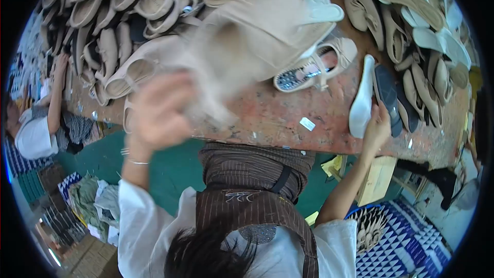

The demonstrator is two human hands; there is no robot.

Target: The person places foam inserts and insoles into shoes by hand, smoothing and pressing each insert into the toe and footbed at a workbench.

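My left hand [165, 112] is raised over the left part of the worn red-brown table [267, 118], smeared by motion. Just beyond its fingers is a blurred beige shape [231, 46]; what it is and whether the hand holds it cannot be made out. At the right, my right hand [380, 126] has its fingers at a dark shoe sole [387, 92], beside an upright white sole piece [362, 98]. Between the hands, near the middle, lies a beige shoe with a strap and a shiny patterned insole [314, 67].
Beige shoes [108, 51] are heaped at the back left, and more shoes [422, 85] with white soles at the right. A small white label [307, 123] lies near the front edge. Another person [38, 128] is at the far left. A wooden board [377, 177] stands below the right edge.
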